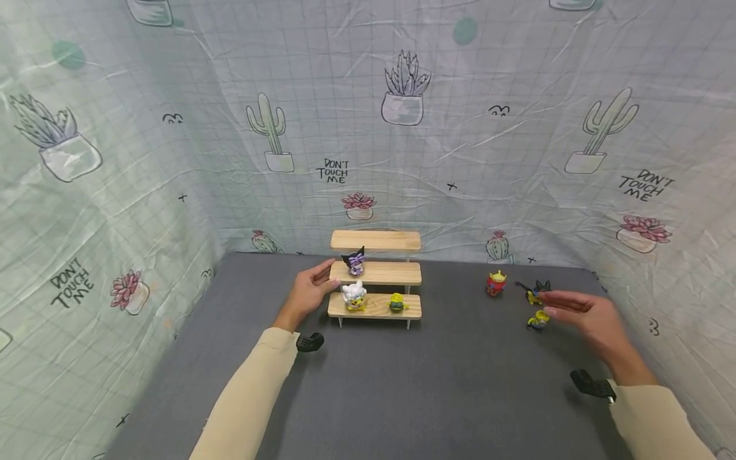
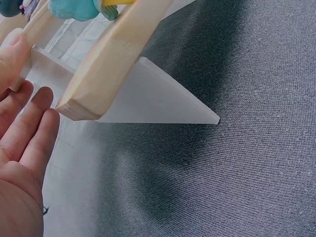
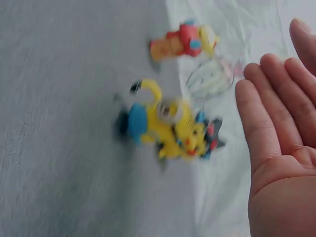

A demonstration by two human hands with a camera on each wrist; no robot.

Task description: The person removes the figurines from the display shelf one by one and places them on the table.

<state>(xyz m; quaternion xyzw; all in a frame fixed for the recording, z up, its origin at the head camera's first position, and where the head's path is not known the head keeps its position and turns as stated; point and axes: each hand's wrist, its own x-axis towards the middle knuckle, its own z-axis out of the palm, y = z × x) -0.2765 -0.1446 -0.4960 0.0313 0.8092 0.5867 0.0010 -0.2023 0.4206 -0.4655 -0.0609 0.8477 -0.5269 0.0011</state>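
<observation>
A three-tier wooden display shelf [image 1: 385, 273] stands on the grey cloth. My left hand [image 1: 307, 291] holds its left end, thumb in front of the middle board and fingers at the board's end. On the middle tier is a black-and-purple figurine [image 1: 356, 262]. A white-topped figurine [image 1: 354, 297] and a yellow-green figurine [image 1: 397, 303] occupy the lowest tier. At the right, my right hand [image 1: 589, 319] reaches beside a yellow-and-blue Minion figurine [image 3: 163, 118], its fingers extended and holding nothing. Just behind stands a yellow figurine with black ears [image 1: 537, 292].
A red figurine with a yellow head [image 1: 496, 282] stands between the shelf and the right-hand figurines. Hanging cloth printed with cacti [image 1: 402, 147] encloses the back and both sides. Grey cloth [image 1: 431, 390] covers the surface.
</observation>
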